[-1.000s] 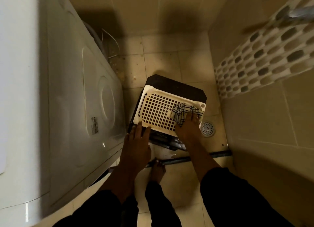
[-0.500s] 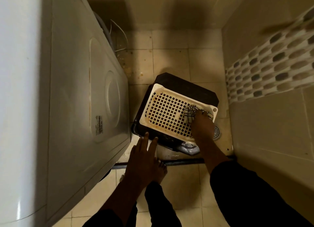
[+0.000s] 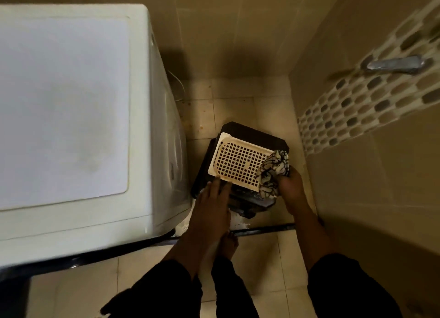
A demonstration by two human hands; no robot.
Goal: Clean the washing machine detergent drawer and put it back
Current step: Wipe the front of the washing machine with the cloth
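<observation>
1 white washing machine (image 3: pixel 71 103) is filling the left of the view and standing on the pale tiled floor (image 3: pixel 262 258). At the right, a wall is carrying a mosaic band (image 3: pixel 357 108) with 1 metal tap (image 3: pixel 395 64) sticking out at the far end. Between machine and wall, a dark stool (image 3: pixel 252 133) is sitting on the floor and bearing a cream grid tray (image 3: pixel 238 160), tilted a little out of square with it.

The left hand (image 3: pixel 209 208) is lying flat with its fingers straight and close together, the tips touching the tray's near left corner. The right hand (image 3: pixel 291 186) is curling its fingers round a bunched checked cloth (image 3: pixel 273 172), which is hanging over the tray's right end. 1 bare foot (image 3: pixel 229 244) is showing below the hands.

A grey glossy part (image 3: pixel 252 198) is lying under the tray's near edge. It may be the detergent drawer, but I cannot tell; nothing else in view is looking like it.

The step in hand is probably wiping with the cloth. To do it well, the left hand should be pressing the tray down so it is not sliding on the stool. The cloth should be working along the grid rows and into the stained near rim, with a fresh fold turned out as it soils.
</observation>
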